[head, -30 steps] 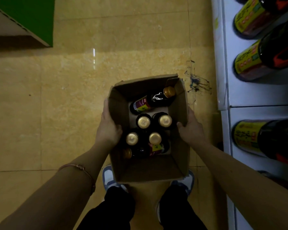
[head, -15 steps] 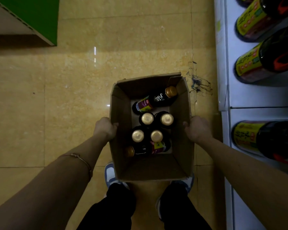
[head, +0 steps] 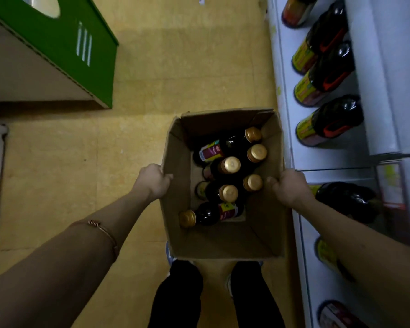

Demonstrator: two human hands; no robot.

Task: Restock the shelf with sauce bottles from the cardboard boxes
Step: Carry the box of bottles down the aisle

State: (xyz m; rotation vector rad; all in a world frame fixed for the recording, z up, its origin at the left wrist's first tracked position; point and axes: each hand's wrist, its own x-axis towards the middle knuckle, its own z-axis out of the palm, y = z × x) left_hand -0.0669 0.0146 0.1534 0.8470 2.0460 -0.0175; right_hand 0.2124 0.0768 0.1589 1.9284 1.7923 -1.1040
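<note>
Both hands have slid up from the flaps to the rim of the cardboard box (head: 223, 245): left hand (head: 153, 179) and right hand (head: 289, 188), fingers curled tight over opposite walls. Six gold-capped sauce bottles (head: 230, 165) wait inside. The box now sits closer to the shelf (head: 331, 162) alongside, so shelving looks imminent.

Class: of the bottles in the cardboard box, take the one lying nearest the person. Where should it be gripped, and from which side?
Grip the lying bottle round its neck just behind the gold cap, coming from above: the box walls block the sides.
</note>
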